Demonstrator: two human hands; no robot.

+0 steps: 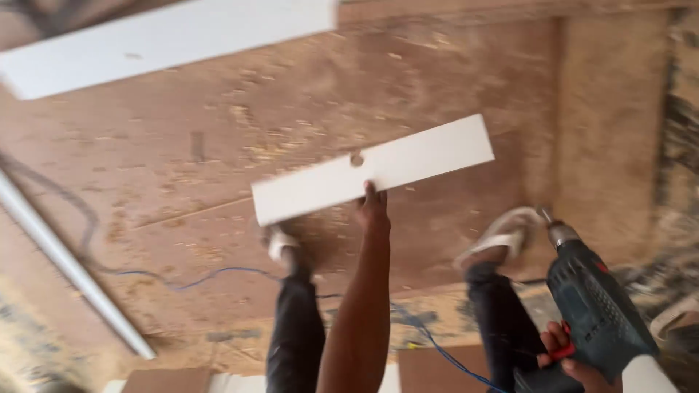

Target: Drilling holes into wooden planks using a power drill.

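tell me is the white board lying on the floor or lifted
Lifted: the left hand grips the board by its near edge, above the floor and feet.

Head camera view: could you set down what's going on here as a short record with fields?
Left hand: left hand grips the near edge of a white board
Board: long, narrow, one round hole near its middle, held above the floor
Right hand: right hand holds a blue-green power drill, bit pointing up and away
Floor: brown plywood floor strewn with sawdust
Feet: person's feet in pale sandals
Other things: second white board at upper left; blue cable across the floor; white strip at left
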